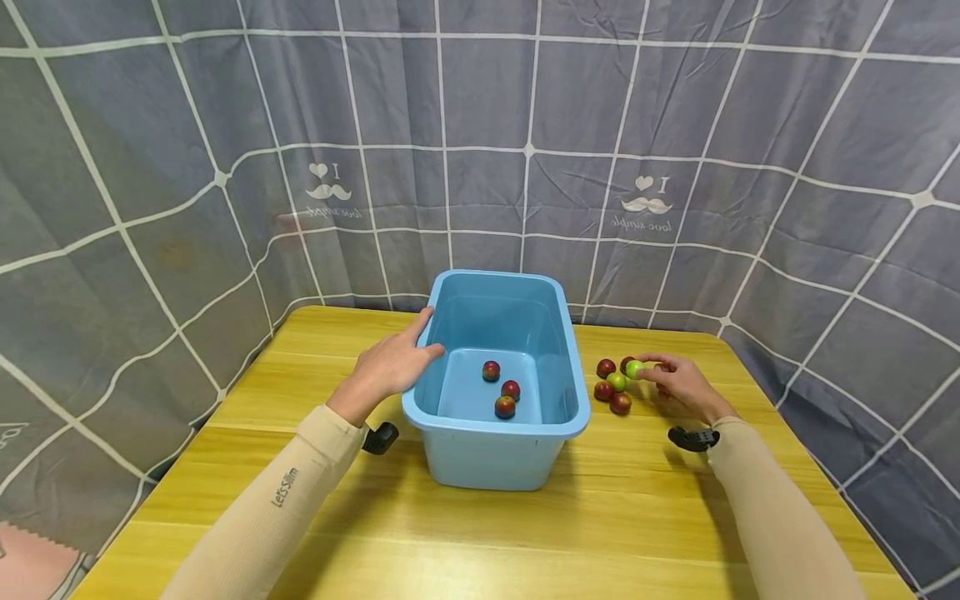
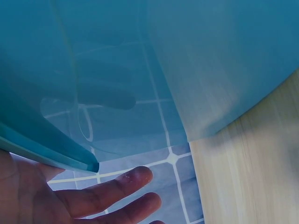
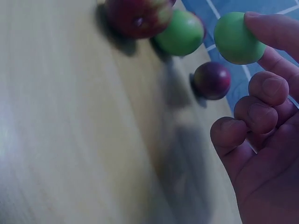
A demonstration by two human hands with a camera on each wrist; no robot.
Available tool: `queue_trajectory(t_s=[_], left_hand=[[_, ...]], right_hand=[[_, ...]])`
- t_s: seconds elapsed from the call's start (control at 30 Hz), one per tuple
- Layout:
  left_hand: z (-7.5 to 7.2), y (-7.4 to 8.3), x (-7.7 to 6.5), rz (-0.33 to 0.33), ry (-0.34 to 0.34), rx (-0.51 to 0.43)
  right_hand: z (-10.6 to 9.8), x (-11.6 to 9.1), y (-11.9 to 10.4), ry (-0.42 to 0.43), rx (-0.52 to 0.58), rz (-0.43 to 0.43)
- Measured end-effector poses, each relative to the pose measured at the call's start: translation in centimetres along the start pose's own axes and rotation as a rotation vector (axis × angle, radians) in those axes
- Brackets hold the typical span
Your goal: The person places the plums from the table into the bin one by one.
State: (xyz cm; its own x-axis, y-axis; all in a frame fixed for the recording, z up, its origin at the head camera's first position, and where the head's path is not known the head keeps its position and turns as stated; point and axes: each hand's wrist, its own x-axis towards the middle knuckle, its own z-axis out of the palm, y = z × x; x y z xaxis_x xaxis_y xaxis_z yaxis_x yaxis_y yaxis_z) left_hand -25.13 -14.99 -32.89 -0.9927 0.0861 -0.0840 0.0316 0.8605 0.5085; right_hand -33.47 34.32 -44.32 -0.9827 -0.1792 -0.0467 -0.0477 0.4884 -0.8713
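A right hand [image 1: 681, 383] pinches a small green fruit [image 1: 634, 369] between thumb and fingers, beside a cluster of red fruits [image 1: 620, 403] and another green one [image 1: 617, 382] on the wooden worktop [image 1: 465, 550]. The left hand [image 1: 390, 364] straddles the left rim of a blue tub [image 1: 495, 428], thumb inside, fingers apart outside. Three reddish fruits [image 1: 511, 390] lie within. The step appears to be picking up; next seems to need a steady carry over the tub's right wall.
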Motion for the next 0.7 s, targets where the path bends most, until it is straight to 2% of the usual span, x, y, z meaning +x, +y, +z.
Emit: queue_trajectory(t_s=[0.27,0.7], left_hand=[[0.1,0.0,-0.1,0.0,-0.004,-0.008],[-0.1,-0.1,-0.3,-0.004,-0.006,-0.013]], right_hand=[[-0.3,0.4,-1.7,-0.018,-0.032,-0.048],[-0.9,0.4,-5.9,-0.032,-0.074,-0.138]])
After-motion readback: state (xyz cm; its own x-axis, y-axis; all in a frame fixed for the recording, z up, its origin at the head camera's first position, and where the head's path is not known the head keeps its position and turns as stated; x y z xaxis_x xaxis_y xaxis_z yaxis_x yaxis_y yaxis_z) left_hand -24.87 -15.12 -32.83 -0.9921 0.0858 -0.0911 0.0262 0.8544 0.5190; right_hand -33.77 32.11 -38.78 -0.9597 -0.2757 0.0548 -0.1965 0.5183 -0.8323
